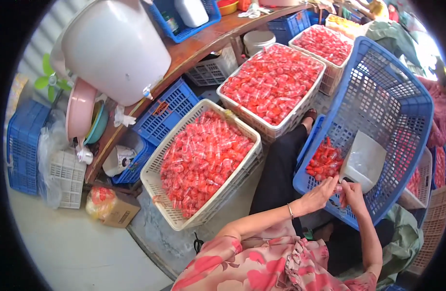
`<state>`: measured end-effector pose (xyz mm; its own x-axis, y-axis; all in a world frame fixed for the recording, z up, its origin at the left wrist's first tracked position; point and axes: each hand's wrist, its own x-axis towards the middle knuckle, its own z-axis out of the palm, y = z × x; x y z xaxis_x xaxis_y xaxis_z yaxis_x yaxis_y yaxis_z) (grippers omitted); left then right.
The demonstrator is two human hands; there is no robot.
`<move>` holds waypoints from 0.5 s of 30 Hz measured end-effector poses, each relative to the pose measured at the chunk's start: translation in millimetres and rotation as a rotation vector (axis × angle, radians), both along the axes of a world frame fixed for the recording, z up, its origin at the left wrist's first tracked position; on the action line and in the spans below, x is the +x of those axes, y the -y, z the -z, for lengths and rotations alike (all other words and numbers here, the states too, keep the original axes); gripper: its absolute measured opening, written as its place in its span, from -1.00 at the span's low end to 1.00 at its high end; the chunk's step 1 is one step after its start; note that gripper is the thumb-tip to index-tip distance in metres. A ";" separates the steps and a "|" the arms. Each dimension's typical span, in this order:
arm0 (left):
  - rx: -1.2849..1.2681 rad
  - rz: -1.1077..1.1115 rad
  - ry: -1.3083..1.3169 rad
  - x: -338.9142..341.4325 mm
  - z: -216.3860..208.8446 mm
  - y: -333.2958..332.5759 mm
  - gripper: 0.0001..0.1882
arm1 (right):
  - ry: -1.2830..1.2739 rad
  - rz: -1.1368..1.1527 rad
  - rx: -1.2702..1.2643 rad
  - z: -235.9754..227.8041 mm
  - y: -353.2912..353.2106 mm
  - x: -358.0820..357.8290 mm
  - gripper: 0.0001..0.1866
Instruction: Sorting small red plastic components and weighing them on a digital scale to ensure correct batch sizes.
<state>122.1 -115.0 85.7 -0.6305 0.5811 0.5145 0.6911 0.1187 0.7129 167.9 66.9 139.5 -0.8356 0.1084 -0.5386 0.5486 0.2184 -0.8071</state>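
Over the near end of a large tilted blue basket (397,109), my two hands meet. My left hand (320,195), with a bracelet at its wrist, has its fingers closed. My right hand (353,196) is closed too, facing it. Between their fingertips is a small red-and-clear plastic piece (338,189), partly covered by the fingers. Just beyond them in the basket lies a heap of small red pieces (325,160). Beside that heap sits a white plastic container (378,150) with clear plastic pieces inside.
To my left, a white crate (150,177) and another white crate (300,109) are heaped with red-and-clear pieces. Farther back stands one more filled crate (337,80). A wooden bench (194,46) carries a big white tank (116,53). Another person's pink sleeve (438,104) shows at right.
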 end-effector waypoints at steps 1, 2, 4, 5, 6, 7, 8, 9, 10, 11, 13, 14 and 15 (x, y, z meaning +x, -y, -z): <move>-0.003 0.013 -0.003 -0.3 3.4 -2.7 -0.68 | -0.003 0.013 -0.003 -1.0 -1.7 2.7 -0.59; 0.015 0.073 0.113 -0.4 6.6 -5.0 -0.70 | -0.098 0.026 0.035 -4.0 -1.9 5.2 -0.61; 0.048 0.189 0.353 -0.1 12.7 -7.6 -0.76 | -0.280 0.050 0.113 -13.2 1.1 11.3 -0.63; 0.043 0.196 0.350 -3.0 16.0 -7.0 -0.76 | -0.283 0.059 0.111 -21.6 3.4 13.3 -0.63; 0.060 0.361 0.651 -6.7 17.0 -4.9 -0.79 | -0.508 -0.067 0.246 -34.7 5.9 15.8 -0.63; 0.074 0.522 0.952 -10.4 18.1 -2.0 -0.81 | -0.732 -0.195 0.384 -46.8 7.6 17.9 -0.60; 0.087 0.681 1.256 -11.5 17.2 0.8 -0.82 | -0.951 -0.326 0.525 -52.6 7.1 20.8 -0.55; 0.078 0.686 1.257 -10.7 16.0 2.1 -0.82 | -0.950 -0.316 0.525 -52.7 4.1 24.2 -0.55; 0.065 0.721 1.301 -8.4 14.7 3.3 -0.82 | -0.954 -0.415 0.516 -52.1 0.5 28.1 -0.56; 0.052 0.758 1.343 -6.7 11.7 4.4 -0.82 | -0.956 -0.514 0.509 -51.7 -3.2 30.6 -0.56; 0.027 0.831 1.430 -2.1 5.3 6.2 -0.81 | -0.953 -0.605 0.502 -49.3 -8.2 37.1 -0.56; 0.017 0.867 1.477 0.6 2.8 6.8 -0.81 | -0.902 -0.628 0.480 -47.0 -9.9 41.6 -0.58; 0.008 0.903 1.525 5.0 2.0 7.8 -0.80 | -0.848 -0.651 0.456 -44.2 -11.2 46.2 -0.59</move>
<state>127.1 -122.8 83.8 -0.0214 0.9862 -0.1643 -0.6828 0.1056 0.7230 214.1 78.1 183.8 -0.8783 -0.4349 0.1987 -0.4534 0.6255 -0.6350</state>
